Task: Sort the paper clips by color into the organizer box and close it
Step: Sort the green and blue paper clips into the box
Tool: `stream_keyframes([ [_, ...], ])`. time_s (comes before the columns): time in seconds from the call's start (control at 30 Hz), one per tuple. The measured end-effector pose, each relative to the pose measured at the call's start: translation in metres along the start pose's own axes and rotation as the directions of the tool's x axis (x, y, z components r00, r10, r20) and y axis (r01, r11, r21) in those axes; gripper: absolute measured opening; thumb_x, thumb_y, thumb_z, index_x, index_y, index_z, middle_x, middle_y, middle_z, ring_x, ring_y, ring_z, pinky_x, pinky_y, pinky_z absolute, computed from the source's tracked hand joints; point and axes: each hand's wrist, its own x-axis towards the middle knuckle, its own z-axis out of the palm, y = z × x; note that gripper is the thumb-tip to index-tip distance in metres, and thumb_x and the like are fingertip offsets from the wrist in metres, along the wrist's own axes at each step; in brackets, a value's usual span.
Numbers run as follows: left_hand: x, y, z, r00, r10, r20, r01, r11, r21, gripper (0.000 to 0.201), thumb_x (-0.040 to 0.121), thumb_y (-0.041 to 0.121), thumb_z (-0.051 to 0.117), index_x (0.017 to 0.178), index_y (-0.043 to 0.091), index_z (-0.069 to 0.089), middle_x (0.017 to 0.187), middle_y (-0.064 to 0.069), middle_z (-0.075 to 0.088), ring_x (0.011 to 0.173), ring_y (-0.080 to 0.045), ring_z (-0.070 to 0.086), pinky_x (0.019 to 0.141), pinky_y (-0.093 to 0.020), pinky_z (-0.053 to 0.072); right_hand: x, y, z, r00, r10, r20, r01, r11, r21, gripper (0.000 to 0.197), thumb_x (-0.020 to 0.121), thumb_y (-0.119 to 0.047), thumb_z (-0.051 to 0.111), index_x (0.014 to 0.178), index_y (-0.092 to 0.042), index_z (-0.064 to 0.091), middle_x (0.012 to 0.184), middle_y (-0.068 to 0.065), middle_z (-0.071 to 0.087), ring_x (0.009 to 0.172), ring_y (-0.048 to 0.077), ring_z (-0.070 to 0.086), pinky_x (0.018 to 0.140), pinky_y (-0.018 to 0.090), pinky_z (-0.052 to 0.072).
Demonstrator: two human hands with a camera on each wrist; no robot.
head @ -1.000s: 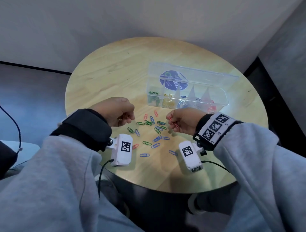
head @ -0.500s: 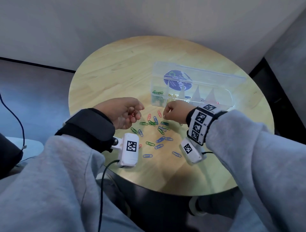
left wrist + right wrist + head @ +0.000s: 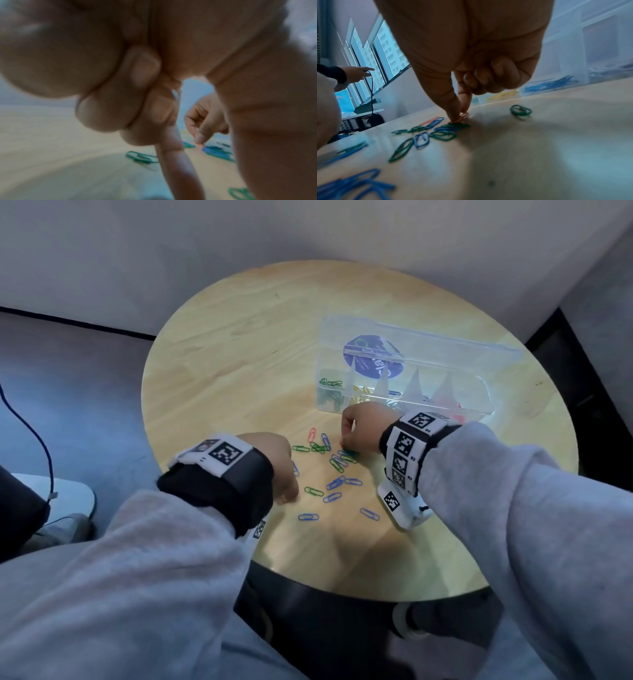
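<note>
I was midway through the sorting step: my right hand (image 3: 462,81) had thumb and forefinger pinched on a red clip (image 3: 461,117) at the edge of the loose paper clips (image 3: 334,470) on the round table (image 3: 239,364), just in front of the open organizer box (image 3: 404,378). My left hand (image 3: 274,463) was down by the near clips with fingers curled, but its wrist view was too blurred for me to tell whether it gripped anything. Next, I judged, the red clip needed lifting clear and carrying to the compartment showing red at the box's right end.
</note>
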Motion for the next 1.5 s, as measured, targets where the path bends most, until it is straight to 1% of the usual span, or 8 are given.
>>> stream_keyframes([
  [0.27,-0.004,0.016,0.009,0.999,0.037,-0.004,-0.035,0.97,0.241,0.031,0.082,0.016,0.058,0.057,0.014,0.041,0.056,-0.001,0.039,0.047,-0.015,0.034,0.042,-0.022,0.027,0.004,0.0,0.002,0.998,0.052,0.023,-0.051,0.997,-0.059,0.022,0.086,-0.021,0.059,0.104,-0.009,0.064,0.11,0.007,0.064,0.1,0.024,0.061,0.08,0.03,0.049],
  [0.47,-0.001,0.011,0.008,1.0,0.027,0.014,-0.029,0.989,0.145,0.022,0.074,0.018,0.062,0.058,0.014,0.047,0.057,0.0,0.045,0.055,-0.02,0.044,0.048,-0.02,0.032,0.0,0.009,0.004,1.0,0.023,-0.005,-0.023,0.999,0.048,0.009,0.084,-0.018,0.061,0.087,-0.021,0.053,0.083,-0.004,0.053,0.08,0.018,0.052,0.055,0.022,0.037],
  [0.6,0.001,0.0,-0.003,0.997,0.063,0.047,-0.058,0.993,-0.1,0.014,0.071,0.023,0.063,0.061,0.017,0.057,0.057,0.002,0.051,0.052,-0.019,0.043,0.053,-0.02,0.034,-0.001,0.011,0.005,1.0,0.009,-0.002,-0.009,0.999,0.045,0.019,0.08,-0.011,0.06,0.088,-0.027,0.055,0.072,-0.009,0.045,0.074,0.019,0.053,0.054,0.021,0.04],
  [0.8,0.011,0.007,-0.03,0.985,0.171,0.034,-0.088,0.654,-0.751,0.021,0.084,0.001,0.041,0.065,0.003,0.049,0.057,-0.014,0.057,0.034,-0.014,0.044,0.041,-0.016,0.036,-0.002,0.015,0.003,1.0,-0.025,0.004,0.025,1.0,0.003,0.013,0.081,-0.013,0.06,0.083,-0.025,0.057,0.07,-0.012,0.043,0.063,0.012,0.047,0.048,0.02,0.033],
  [1.0,0.024,0.013,-0.045,0.996,0.088,-0.028,-0.048,0.241,-0.969,0.024,0.085,0.003,0.037,0.062,0.005,0.045,0.06,-0.007,0.049,0.028,-0.005,0.041,0.033,-0.01,0.028,-0.007,0.028,-0.001,0.999,-0.034,0.029,0.034,0.999,-0.007,0.006,0.087,-0.024,0.059,0.092,-0.021,0.061,0.068,-0.012,0.043,0.077,0.015,0.049,0.051,0.019,0.031],
  [1.23,0.037,0.021,-0.04,0.985,0.081,-0.15,-0.165,0.233,-0.958,0.034,0.088,0.006,0.051,0.057,0.014,0.041,0.036,0.0,0.048,0.029,-0.007,0.034,0.034,-0.01,0.02,-0.005,0.032,-0.001,0.995,-0.066,0.074,0.068,0.997,-0.025,0.004,0.083,-0.022,0.062,0.086,-0.024,0.06,0.069,-0.012,0.045,0.068,0.01,0.047,0.05,0.017,0.033],
  [1.33,0.038,0.021,-0.037,0.979,0.093,-0.179,-0.196,0.228,-0.954,0.046,0.089,0.003,0.053,0.051,0.017,0.031,0.037,0.0,0.052,0.028,-0.006,0.037,0.034,-0.011,0.021,-0.003,0.034,-0.003,0.989,-0.093,0.113,0.099,0.994,-0.047,0.011,0.087,-0.024,0.061,0.095,-0.018,0.064,0.08,-0.009,0.052,0.078,0.012,0.049,0.056,0.019,0.037],
  [1.5,0.038,0.019,-0.038,0.979,0.057,-0.195,-0.203,0.231,-0.952,0.033,0.088,-0.003,0.044,0.062,0.016,0.036,0.038,-0.002,0.056,0.028,-0.006,0.043,0.033,-0.011,0.024,-0.006,0.04,-0.001,0.985,-0.066,0.159,0.081,0.992,-0.092,0.023,0.088,-0.026,0.058,0.068,-0.024,0.047,0.089,-0.005,0.055,0.083,0.014,0.051,0.07,0.024,0.04],
])
